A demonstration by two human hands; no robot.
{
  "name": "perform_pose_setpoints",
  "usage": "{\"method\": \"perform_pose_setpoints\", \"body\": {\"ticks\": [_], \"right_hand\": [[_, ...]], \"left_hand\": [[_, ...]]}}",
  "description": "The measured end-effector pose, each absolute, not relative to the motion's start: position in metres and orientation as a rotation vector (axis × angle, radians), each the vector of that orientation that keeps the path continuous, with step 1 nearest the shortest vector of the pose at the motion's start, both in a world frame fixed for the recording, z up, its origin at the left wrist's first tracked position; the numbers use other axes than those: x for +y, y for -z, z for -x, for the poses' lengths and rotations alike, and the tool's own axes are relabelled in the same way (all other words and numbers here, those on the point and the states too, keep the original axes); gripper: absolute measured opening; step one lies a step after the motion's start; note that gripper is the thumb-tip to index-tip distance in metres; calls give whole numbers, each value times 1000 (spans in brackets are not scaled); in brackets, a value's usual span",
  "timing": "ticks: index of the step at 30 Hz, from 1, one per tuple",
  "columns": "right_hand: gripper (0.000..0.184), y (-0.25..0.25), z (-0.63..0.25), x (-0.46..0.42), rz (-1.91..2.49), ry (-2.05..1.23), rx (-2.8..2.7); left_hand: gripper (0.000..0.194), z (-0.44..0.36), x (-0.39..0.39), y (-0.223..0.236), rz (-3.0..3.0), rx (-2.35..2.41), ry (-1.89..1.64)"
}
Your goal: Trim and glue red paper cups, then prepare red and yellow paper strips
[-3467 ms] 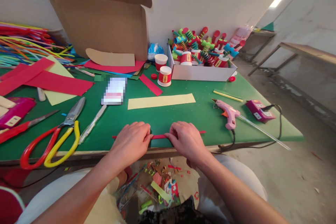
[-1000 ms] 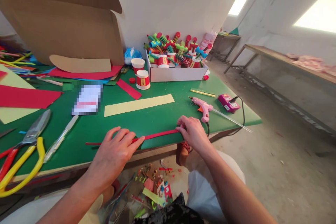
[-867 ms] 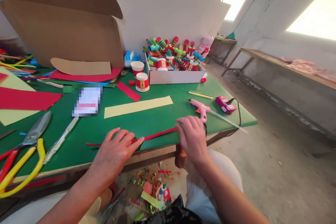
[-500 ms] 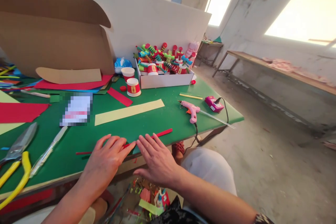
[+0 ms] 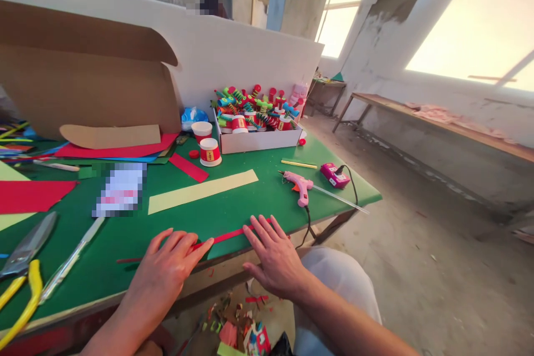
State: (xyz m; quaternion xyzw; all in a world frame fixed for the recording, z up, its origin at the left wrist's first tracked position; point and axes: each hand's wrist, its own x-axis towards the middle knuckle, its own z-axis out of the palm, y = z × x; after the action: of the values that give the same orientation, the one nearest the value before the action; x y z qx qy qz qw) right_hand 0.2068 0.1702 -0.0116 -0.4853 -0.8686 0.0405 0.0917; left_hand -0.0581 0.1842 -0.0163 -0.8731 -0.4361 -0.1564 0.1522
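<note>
Under the bent fingers of the left hand (image 5: 164,261), the red strip (image 5: 227,235) is being held down near the green table's (image 5: 237,206) edge; whether it is being pinched cannot be told. Its other end is being covered by the wide, flat right hand (image 5: 273,258). Beyond both, a yellow strip (image 5: 203,192) is being supported

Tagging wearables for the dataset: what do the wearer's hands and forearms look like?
Left hand and right hand: bare, no gloves, rings or watch visible. Forearms bare as far as shown; no sleeves in view.
</note>
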Motion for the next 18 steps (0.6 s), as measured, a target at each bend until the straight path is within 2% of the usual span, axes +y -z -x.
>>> {"method": "perform_pose_setpoints", "body": {"ticks": [4, 6, 11, 18], "right_hand": [[68, 2, -214, 173, 1589, -74, -2481], [73, -8, -206, 175, 1580, -96, -2452], [87, -21, -157, 174, 1152, -299, -2567], [98, 0, -133, 172, 1080, -397, -2538]], "left_hand": [[70, 57, 185, 19, 2505, -1277, 447], [66, 58, 186, 20, 2493, -1259, 449], [50, 61, 189, 22, 2480, -1200, 418], [40, 52, 175, 26, 2477, -1391, 437]]}}
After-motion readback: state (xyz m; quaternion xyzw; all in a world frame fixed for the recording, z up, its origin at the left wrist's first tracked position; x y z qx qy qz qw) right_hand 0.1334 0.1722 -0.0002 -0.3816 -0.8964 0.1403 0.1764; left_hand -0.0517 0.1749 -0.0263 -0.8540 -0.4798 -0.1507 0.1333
